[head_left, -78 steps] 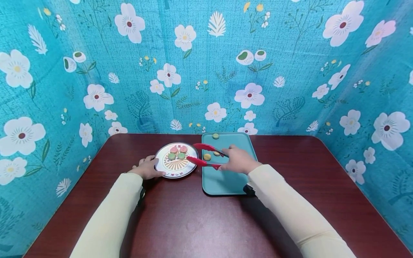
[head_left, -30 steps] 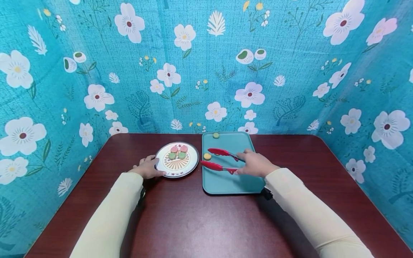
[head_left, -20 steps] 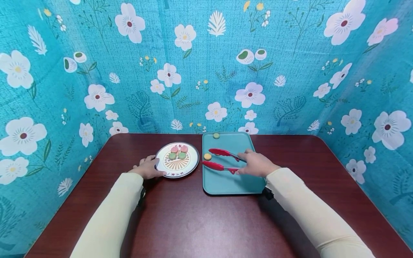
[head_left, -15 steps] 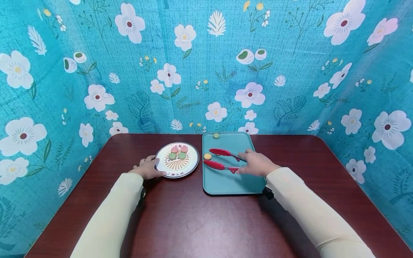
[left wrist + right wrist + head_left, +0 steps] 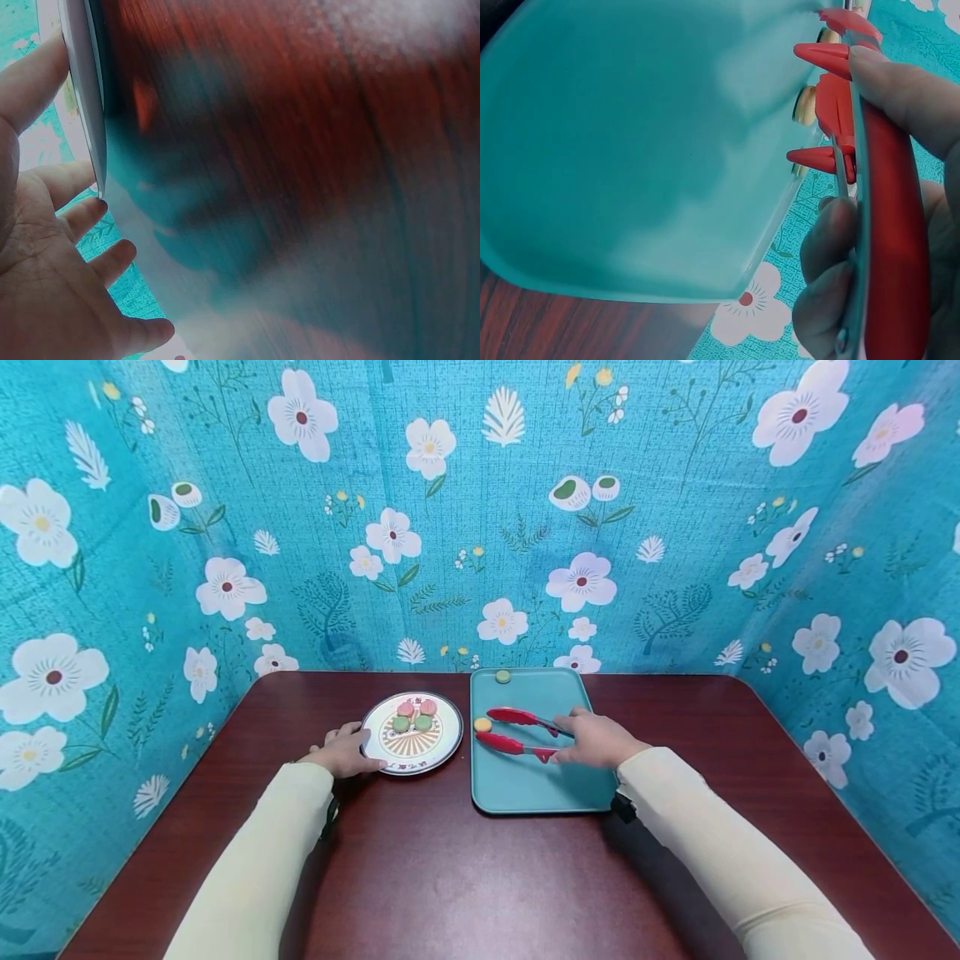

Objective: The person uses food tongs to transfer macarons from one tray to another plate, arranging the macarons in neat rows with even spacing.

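My left hand (image 5: 343, 752) touches the left rim of a white plate (image 5: 408, 764), thumb and index finger at the edge and the other fingers spread, as the left wrist view shows. On the plate lie two pink macarons (image 5: 406, 709) and two green macarons (image 5: 401, 724). My right hand (image 5: 596, 739) grips red-tipped tongs (image 5: 889, 225) by their handles, over a teal tray (image 5: 525, 789). The tongs' arms stand apart, their tips either side of a yellow macaron (image 5: 483, 725). Another macaron is mostly hidden behind the upper tip.
A green macaron (image 5: 503, 677) lies near the tray's back edge. Both plate and tray sit on a dark red-brown table (image 5: 420, 860), towards its far edge. Behind rises a blue floral cloth (image 5: 465, 527), which also covers both sides.
The right hand has drawn the tongs rightwards from the plate's right rim to over the tray, then shifted them only slightly. The left hand and the plate have stayed in place.
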The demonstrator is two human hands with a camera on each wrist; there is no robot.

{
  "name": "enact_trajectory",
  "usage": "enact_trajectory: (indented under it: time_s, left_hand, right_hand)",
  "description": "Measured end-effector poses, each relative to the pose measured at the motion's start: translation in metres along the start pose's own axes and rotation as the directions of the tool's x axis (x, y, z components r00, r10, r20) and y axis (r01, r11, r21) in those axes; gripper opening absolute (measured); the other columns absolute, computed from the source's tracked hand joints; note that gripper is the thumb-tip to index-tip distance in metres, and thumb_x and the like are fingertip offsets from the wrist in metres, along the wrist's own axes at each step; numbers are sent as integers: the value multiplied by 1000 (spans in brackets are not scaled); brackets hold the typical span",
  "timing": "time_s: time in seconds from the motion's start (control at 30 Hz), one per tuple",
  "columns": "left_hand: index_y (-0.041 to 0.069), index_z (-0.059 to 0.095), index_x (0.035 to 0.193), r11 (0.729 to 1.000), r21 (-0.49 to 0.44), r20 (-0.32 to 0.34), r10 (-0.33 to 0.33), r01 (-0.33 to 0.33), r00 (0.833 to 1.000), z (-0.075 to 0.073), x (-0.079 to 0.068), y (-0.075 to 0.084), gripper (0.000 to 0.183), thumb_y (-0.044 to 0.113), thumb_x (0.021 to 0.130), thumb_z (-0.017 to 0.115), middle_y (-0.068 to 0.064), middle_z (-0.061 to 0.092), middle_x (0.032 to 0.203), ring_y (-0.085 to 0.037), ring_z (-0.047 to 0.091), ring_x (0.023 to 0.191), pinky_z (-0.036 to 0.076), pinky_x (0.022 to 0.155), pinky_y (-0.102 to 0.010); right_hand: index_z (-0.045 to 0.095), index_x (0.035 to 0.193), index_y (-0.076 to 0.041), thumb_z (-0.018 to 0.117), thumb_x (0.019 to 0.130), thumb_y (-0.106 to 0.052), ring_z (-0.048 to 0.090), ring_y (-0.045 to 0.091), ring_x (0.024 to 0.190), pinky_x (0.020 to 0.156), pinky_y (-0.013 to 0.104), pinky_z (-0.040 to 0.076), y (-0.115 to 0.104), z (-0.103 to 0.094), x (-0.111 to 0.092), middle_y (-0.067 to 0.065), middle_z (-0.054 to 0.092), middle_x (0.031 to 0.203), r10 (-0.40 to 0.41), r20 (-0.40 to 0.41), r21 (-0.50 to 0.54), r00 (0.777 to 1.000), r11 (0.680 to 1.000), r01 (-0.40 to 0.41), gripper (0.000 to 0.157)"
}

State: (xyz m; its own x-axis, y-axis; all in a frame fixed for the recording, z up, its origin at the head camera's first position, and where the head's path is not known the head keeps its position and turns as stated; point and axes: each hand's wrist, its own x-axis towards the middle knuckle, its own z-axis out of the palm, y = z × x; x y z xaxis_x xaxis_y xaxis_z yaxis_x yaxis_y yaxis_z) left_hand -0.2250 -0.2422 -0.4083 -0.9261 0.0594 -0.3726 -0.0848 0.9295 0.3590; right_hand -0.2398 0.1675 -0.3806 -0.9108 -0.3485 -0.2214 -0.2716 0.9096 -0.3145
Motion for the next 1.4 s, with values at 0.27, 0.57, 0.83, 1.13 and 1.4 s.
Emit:
enact_trajectory:
  time_s: [0.27,0.57,0.83,1.13,1.4]
  left_hand:
    - [-2,29,149,1000,1,0,1,-1,1000,1,0,1,88,43,85,69,-26,17,153,-49,14,136,11,105,-72]
    - [-2,30,149,1000,0,1,-2,2,1000,2,1,0,88,44,85,69,-26,17,154,-49,14,137,11,105,-72]
    - [-1,30,149,1000,1,0,-8,8,1000,1,1,0,90,45,83,70,-26,18,153,-48,15,136,13,105,-72]
    - [-1,30,149,1000,2,-3,-14,14,1000,1,1,0,90,45,83,71,-26,18,153,-48,16,135,15,105,-71]
    - [-1,30,149,1000,-7,-1,-15,15,1000,0,-1,2,89,44,84,70,-26,17,154,-48,15,136,13,105,-71]
  right_hand:
    - [47,143,-7,81,76,-38,56,25,100,78,41,55,-1,0,1,15,52,123,2,9,-7,1000,1000,-2,81]
    - [47,143,-7,80,78,-38,56,27,102,79,43,55,-3,-1,3,17,52,127,1,15,-15,1000,1000,-1,80]
    - [47,143,-9,81,77,-38,55,26,101,78,41,55,-2,2,6,15,52,125,14,22,-14,1000,1000,-13,79]
    - [48,143,-10,82,75,-37,55,27,104,76,43,55,-2,1,8,16,51,128,21,22,-2,1000,1000,-21,81]
    - [47,143,-10,81,77,-37,56,29,105,80,45,55,-5,0,7,17,50,131,28,22,-9,999,1000,-28,79]
